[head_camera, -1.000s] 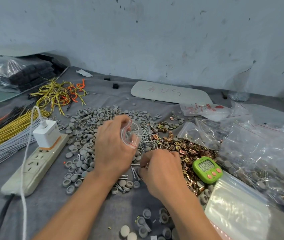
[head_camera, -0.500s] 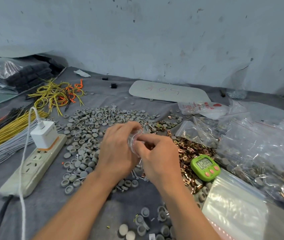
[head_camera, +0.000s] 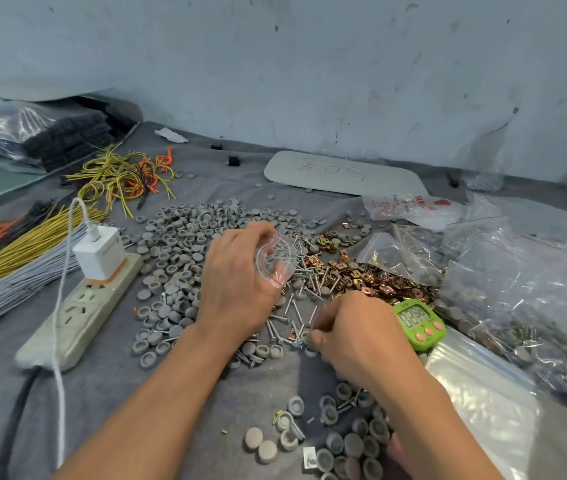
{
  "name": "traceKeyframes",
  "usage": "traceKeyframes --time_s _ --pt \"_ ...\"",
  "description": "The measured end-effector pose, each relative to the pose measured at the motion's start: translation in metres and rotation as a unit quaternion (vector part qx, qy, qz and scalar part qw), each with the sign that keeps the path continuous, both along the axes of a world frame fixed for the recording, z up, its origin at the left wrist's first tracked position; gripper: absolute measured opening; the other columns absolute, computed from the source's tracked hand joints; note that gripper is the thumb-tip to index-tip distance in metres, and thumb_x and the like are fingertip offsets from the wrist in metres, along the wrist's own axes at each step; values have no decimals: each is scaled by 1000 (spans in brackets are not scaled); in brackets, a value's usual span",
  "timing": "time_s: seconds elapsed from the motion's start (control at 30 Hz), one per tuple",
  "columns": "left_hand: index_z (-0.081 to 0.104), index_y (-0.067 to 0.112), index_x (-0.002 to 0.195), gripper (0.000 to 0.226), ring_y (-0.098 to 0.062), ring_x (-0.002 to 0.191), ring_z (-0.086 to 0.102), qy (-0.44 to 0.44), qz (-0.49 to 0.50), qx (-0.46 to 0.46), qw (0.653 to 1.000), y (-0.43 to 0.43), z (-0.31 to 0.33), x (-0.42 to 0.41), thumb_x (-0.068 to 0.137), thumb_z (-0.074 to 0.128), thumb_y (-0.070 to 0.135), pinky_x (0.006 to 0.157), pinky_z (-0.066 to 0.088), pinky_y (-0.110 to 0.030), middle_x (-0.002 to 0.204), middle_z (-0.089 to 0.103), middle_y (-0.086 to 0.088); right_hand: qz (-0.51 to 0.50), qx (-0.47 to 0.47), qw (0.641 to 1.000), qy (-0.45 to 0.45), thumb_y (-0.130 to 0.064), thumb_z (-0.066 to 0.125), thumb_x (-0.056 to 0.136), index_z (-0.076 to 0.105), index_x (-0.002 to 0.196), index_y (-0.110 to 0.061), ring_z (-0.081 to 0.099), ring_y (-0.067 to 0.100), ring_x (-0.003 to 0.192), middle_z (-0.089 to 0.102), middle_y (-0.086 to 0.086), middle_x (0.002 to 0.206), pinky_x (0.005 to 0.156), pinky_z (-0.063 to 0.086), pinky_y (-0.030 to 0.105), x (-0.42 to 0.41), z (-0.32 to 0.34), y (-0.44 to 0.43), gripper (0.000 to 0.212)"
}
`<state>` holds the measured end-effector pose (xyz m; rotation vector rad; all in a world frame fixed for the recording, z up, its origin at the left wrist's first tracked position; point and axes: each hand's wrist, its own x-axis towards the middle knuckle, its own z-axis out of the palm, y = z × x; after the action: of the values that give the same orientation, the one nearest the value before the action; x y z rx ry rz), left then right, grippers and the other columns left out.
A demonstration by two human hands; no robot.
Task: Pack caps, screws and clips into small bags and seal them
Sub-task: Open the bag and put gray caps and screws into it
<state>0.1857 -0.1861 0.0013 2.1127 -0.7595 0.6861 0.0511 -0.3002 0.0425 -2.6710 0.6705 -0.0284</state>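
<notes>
My left hand (head_camera: 237, 282) holds a small clear bag (head_camera: 275, 263) with a red seal line, mouth held wide, a few screws visible inside. My right hand (head_camera: 354, 334) is down on the cloth at the loose screws (head_camera: 295, 317), fingertips pinched among them; whether a screw is between them is hidden. A wide heap of grey caps (head_camera: 188, 244) spreads behind and left of the hands. Copper-coloured clips (head_camera: 372, 282) are piled to the right of the bag.
A green timer (head_camera: 418, 322) sits just right of my right hand. A power strip (head_camera: 77, 313) with a white charger (head_camera: 100, 256) lies left. Bundled wires (head_camera: 15, 258) are far left. Clear bags of parts (head_camera: 524, 289) fill the right; more caps (head_camera: 347, 441) lie near.
My right hand left the bag's mouth and dropped back and right to the screws on the cloth. The left hand kept the bag up.
</notes>
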Motion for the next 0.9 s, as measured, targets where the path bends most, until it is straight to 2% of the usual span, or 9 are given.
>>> traceKeyframes --time_s 0.1,0.23,0.4,0.53,0.6,0.67,0.73,0.8,0.9 --pt "52 35 115 49 -3 94 43 -7 1 -3 1000 -1 0 -2 77 83 25 87 30 -21 99 59 15 10 -6 1000 10 -41 75 86 76 80 -27 68 18 84 70 -10 76 97 51 40 -2 -1 2 15" --pt "55 32 113 46 -5 93 46 -12 -7 -3 1000 0 1 -4 77 83 24 87 31 -23 98 61 14 22 0 999 28 -33 69 90 75 84 -20 68 25 89 73 -1 83 96 52 42 0 -4 3 16" --pt "57 30 114 45 -9 96 51 -5 -7 3 1000 -1 2 -5 77 81 20 89 32 -24 99 64 12 4 -3 1000 -26 -32 64 95 71 83 -21 66 26 88 70 -1 82 97 50 42 -3 -6 3 18" --pt "57 30 114 44 -10 97 52 -2 -9 8 1000 -2 2 -5 78 80 21 89 30 -23 100 64 13 14 -4 1000 -10 -49 71 88 74 77 -23 66 18 84 70 -8 76 99 49 41 -6 -4 7 28" --pt "57 31 114 44 -10 98 53 4 -9 8 1000 -2 3 -5 78 81 22 89 33 -25 101 64 13 19 -12 1000 -7 -49 76 83 75 75 -26 66 16 83 70 -11 73 100 49 42 -6 -5 7 25" --pt "56 32 114 45 -9 97 50 7 -8 6 1000 -2 4 -7 78 80 23 87 34 -27 100 64 13 -1 8 998 -54 -45 77 85 76 72 -27 68 17 81 70 -12 70 97 52 43 -6 -7 4 23" --pt "56 33 114 45 -8 97 48 3 -13 7 1000 -2 6 -8 78 81 25 85 34 -26 100 62 14 -49 64 986 -144 -40 80 85 70 63 -33 68 11 74 68 -17 65 83 56 34 -5 -8 -1 25" --pt "57 31 114 44 -8 97 48 -13 -27 15 999 -1 6 -9 78 82 28 84 31 -22 100 62 13 -87 104 960 -246 -39 83 83 67 60 -39 63 -2 64 67 -22 64 65 49 21 -1 -6 -2 28" --pt "61 27 114 41 -2 98 43 -49 -57 15 997 -1 5 -11 79 82 32 85 30 -19 101 60 16 -110 162 903 -382 -35 82 83 79 75 -35 64 -5 74 70 -23 73 66 43 13 10 -3 4 9"
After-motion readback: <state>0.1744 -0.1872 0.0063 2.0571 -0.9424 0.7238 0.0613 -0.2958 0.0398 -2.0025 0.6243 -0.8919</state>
